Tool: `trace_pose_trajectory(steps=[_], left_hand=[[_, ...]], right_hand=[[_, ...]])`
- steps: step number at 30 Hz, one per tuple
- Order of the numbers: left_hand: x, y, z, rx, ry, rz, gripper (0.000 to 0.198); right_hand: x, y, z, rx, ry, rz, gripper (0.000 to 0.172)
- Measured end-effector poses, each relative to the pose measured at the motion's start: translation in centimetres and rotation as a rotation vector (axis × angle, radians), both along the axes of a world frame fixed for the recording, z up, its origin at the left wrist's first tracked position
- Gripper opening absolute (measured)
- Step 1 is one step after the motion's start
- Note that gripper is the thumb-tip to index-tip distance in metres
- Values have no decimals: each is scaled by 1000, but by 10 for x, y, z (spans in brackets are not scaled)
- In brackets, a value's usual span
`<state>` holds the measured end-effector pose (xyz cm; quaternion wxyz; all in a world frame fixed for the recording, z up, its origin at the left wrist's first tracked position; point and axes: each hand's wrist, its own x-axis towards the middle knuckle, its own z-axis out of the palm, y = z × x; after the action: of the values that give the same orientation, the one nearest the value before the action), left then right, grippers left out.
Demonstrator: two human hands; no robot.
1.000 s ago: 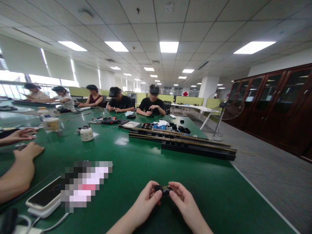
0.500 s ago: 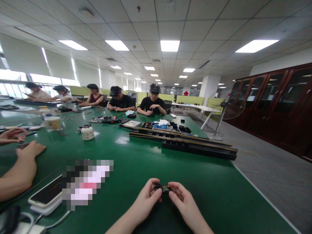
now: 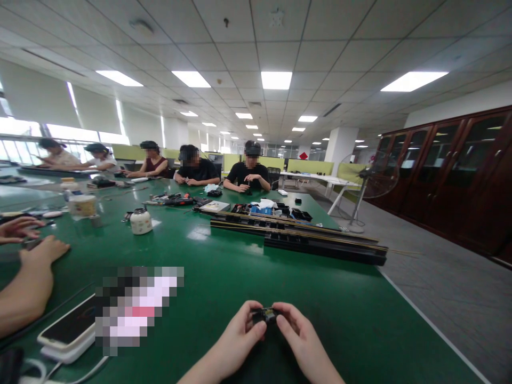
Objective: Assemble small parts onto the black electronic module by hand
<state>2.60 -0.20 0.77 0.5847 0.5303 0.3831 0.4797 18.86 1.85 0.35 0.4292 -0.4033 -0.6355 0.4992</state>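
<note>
Just above the green table [image 3: 224, 277], a small dark part with a yellowish patch [image 3: 267, 314] is pinched between both hands; its exact kind cannot be made out. My left hand [image 3: 243, 330] grips its left end with the thumb in front and the fingers behind. On the right end, my right hand [image 3: 295, 329] closes in the same way, thumb toward me. The fingers cover both ends of the part, so only its middle shows.
Long black rails with thin brass-coloured rods [image 3: 320, 248] lie beyond my hands. A white jar [image 3: 141, 221] stands left of them. Nearer left are a phone [image 3: 72, 320] on a white stand and a co-worker's hands [image 3: 44, 250]. Other people sit across the table.
Both hands still hold the small dark part, which has tilted slightly and shows more of its yellowish patch. The whole view has shifted a little with my head.
</note>
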Motion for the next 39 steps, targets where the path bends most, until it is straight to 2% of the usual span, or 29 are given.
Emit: trace_pose_trajectory(steps=[6, 11, 18, 26, 29, 32, 39], left_hand=[[-1, 2, -9, 24, -51, -29, 38], [-2, 4, -13, 40, -58, -56, 42], [-3, 5, -19, 57, -87, -50, 37], [-3, 5, -15, 50, -72, -45, 33], [-1, 4, -11, 19, -62, -22, 34], [0, 4, -10, 5, -48, 7, 36], [-3, 9, -14, 11, -85, 9, 41]], right_hand=[[-3, -1, -3, 7, -56, 1, 37], [-3, -1, -1, 70, -86, -23, 28], [0, 1, -3, 30, -67, -5, 30], [-2, -1, 0, 42, -90, -20, 22], [0, 1, -1, 45, -75, -73, 23], [4, 6, -4, 44, -5, -154, 32], [14, 14, -3, 26, 107, -297, 44]])
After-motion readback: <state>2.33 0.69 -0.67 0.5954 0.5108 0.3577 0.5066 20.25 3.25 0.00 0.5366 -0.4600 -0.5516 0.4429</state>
